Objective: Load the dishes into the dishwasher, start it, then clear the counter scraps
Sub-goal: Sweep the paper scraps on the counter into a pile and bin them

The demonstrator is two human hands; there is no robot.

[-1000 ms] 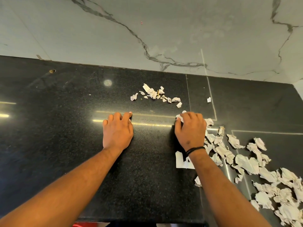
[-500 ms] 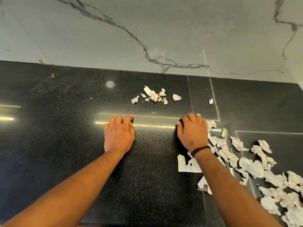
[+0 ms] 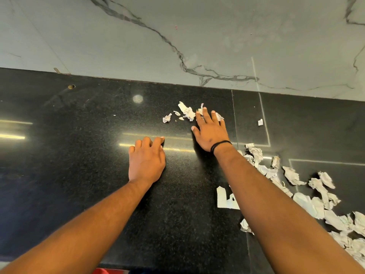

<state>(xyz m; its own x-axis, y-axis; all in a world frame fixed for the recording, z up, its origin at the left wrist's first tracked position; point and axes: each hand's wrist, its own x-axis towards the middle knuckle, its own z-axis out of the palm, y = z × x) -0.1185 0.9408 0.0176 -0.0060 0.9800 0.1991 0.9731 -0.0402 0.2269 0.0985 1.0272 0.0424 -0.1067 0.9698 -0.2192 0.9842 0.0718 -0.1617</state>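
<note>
Reaching beyond the left hand (image 3: 146, 161), which lies flat with fingers relaxed on the counter (image 3: 79, 175), the right hand (image 3: 211, 131) spreads wide, apparently touching paper scraps (image 3: 186, 112).

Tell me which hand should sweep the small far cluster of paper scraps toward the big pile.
Right. The right hand lies open with fingertips already on the far scraps; the left hand rests short of them.

The right hand (image 3: 210, 131) leaves the large scatter of paper scraps (image 3: 308, 196) at the counter's right and reaches forward, its straightened fingers now spread over the small far cluster of scraps (image 3: 185, 113). The left hand's (image 3: 146, 159) fingers curl slightly.
</note>
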